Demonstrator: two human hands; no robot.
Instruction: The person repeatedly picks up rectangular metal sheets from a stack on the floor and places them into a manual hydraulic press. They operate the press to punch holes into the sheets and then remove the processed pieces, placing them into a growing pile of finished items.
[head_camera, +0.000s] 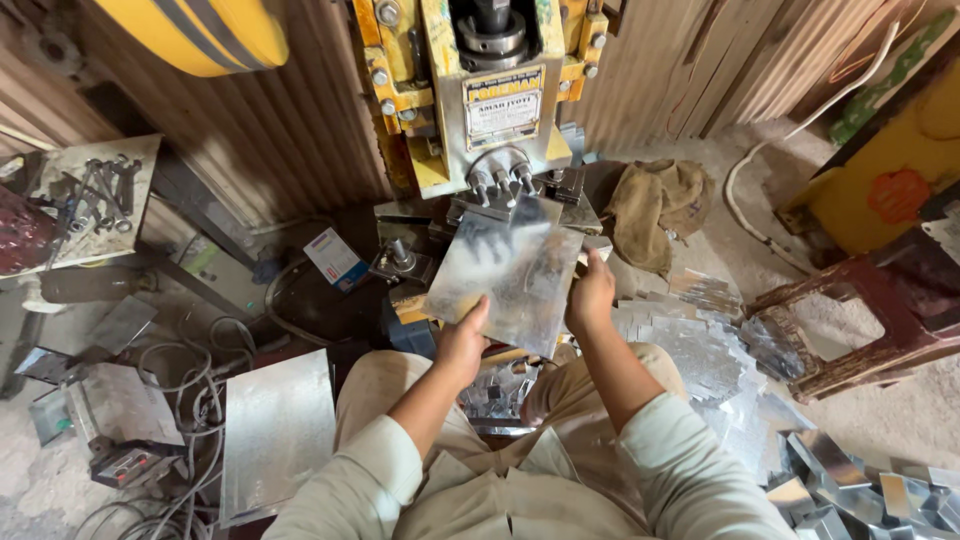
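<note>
Metal sheet (508, 280) held between both hands, far edge under yellow press (480, 100); left hand (462, 343) grips near edge, right hand (590, 297) grips right edge.

I am seeing a glossy, smooth metal sheet (505, 275), shiny metal offcuts (700, 350), a rough cloth rag (660, 205) and a worn yellow-painted metal press (470, 90).
</note>
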